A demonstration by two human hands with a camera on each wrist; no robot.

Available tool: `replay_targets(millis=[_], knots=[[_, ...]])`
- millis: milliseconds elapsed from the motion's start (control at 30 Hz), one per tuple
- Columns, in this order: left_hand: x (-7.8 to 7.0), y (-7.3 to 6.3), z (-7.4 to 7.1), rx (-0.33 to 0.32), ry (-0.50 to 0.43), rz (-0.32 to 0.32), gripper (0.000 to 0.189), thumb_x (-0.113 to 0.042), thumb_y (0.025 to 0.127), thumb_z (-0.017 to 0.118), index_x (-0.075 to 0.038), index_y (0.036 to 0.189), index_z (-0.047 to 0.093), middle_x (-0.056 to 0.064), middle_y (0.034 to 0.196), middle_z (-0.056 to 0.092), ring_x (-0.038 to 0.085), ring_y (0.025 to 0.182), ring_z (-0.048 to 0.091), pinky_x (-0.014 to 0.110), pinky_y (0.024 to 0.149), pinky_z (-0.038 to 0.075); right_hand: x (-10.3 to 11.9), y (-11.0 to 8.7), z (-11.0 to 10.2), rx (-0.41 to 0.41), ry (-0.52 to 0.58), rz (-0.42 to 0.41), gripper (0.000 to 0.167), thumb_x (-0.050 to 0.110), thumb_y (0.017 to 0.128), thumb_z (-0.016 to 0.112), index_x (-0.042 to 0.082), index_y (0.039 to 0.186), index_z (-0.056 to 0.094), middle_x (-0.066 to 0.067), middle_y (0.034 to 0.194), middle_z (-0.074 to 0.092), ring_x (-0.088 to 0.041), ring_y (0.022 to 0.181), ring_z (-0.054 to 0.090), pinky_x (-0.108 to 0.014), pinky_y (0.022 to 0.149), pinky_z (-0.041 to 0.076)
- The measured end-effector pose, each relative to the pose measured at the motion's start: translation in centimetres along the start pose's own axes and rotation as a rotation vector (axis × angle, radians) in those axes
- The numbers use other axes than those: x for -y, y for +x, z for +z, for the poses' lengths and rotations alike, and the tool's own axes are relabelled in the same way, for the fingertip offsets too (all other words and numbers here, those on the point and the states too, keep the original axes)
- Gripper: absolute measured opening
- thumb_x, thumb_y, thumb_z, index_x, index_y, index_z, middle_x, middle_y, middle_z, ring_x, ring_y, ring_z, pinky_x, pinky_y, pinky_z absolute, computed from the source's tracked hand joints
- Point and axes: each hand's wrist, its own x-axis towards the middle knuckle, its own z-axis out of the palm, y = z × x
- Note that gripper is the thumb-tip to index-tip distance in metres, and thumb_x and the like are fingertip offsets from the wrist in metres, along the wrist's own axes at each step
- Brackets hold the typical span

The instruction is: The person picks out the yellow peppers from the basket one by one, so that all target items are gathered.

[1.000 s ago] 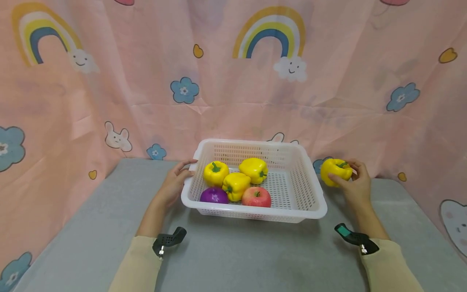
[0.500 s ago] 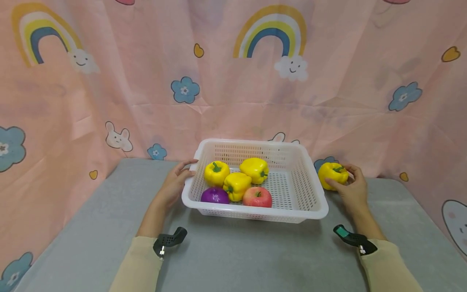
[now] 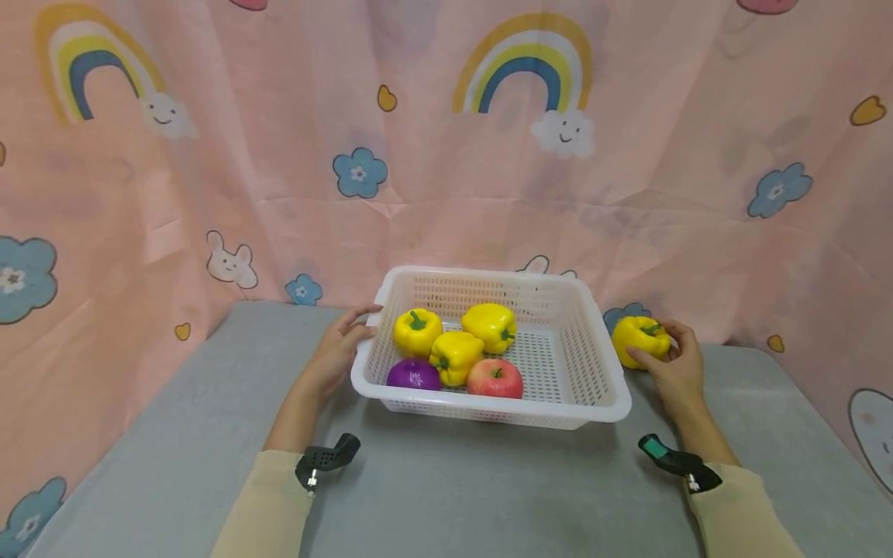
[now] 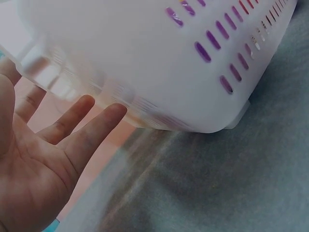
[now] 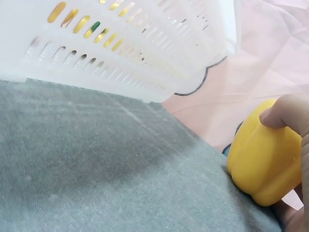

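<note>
Grey cloth [image 3: 488, 496] underlay the basket [image 3: 544, 409] as the left hand [image 3: 331, 358] touched its left side, fingers extended, and the right hand [image 3: 680, 373] gripped the rightmost pepper [image 3: 631, 342], ideally without squeezing.

A pink curtain [image 3: 446, 209] printed with 2 rainbows [image 3: 523, 44] behind a grey table [image 3: 488, 496] suggests a makeshift tabletop set.

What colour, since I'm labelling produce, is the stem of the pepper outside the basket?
The stem is green, seen best in the head view.
</note>
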Motion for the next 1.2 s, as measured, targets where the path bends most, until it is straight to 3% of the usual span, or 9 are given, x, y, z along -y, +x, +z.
replay_targets(millis=[233,500,700,800,1033,1200], knots=[[0.0,-0.1,0.0,-0.003,0.002,-0.002,0.045,-0.022,0.103,0.049,-0.021,0.147,0.046,0.018,0.148,0.054,0.038,0.127,0.06,0.042,0.096,0.059,0.1,0.0,-0.1,0.0,0.007,0.022,0.069,0.021,0.093,0.072,0.016,0.151,0.036,-0.009,0.161,0.035,-0.015,0.132,0.047,-0.009,0.107,0.042],[0.1,-0.2,0.0,-0.005,0.003,-0.007,0.045,-0.022,0.103,0.049,-0.021,0.147,0.046,0.018,0.149,0.054,0.038,0.126,0.06,0.042,0.097,0.059,1.1,0.5,-1.3,-0.011,0.065,-0.002,0.069,0.024,0.094,0.071,0.022,0.154,0.037,-0.007,0.163,0.034,-0.027,0.151,0.033,-0.041,0.128,0.027],[0.0,-0.1,0.2,-0.004,0.004,0.006,0.045,-0.023,0.102,0.05,-0.021,0.147,0.046,0.018,0.149,0.054,0.038,0.127,0.06,0.043,0.098,0.059,3.5,0.6,-2.7,-0.045,0.144,-0.012,0.066,0.016,0.095,0.07,0.028,0.152,0.039,0.004,0.16,0.038,-0.018,0.149,0.035,-0.045,0.128,0.026],[-0.1,-0.2,0.2,-0.002,-0.004,0.012,0.045,-0.022,0.102,0.05,-0.02,0.147,0.046,0.018,0.148,0.054,0.038,0.127,0.06,0.044,0.098,0.058,5.1,0.4,-3.0,-0.046,0.16,-0.055,0.065,0.013,0.094,0.07,0.029,0.15,0.041,0.006,0.157,0.041,-0.016,0.146,0.038,-0.043,0.127,0.027],[-0.3,-0.3,0.2,-0.002,-0.011,0.012,0.045,-0.022,0.102,0.05,-0.02,0.147,0.046,0.019,0.147,0.055,0.039,0.125,0.061,0.044,0.097,0.059,7.9,-0.5,-3.0,0.026,-0.004,-0.147,0.063,0.026,0.095,0.07,0.027,0.152,0.042,0.0,0.159,0.041,-0.023,0.147,0.039,-0.054,0.124,0.03],[-0.3,-0.2,0.2,0.007,-0.01,0.012,0.045,-0.021,0.103,0.049,-0.02,0.147,0.045,0.019,0.149,0.053,0.039,0.126,0.06,0.044,0.098,0.059,9.6,-1.1,-3.2,0.095,-0.028,-0.191,0.063,0.026,0.097,0.067,0.025,0.153,0.041,-0.003,0.161,0.039,-0.025,0.149,0.037,-0.058,0.123,0.03]])
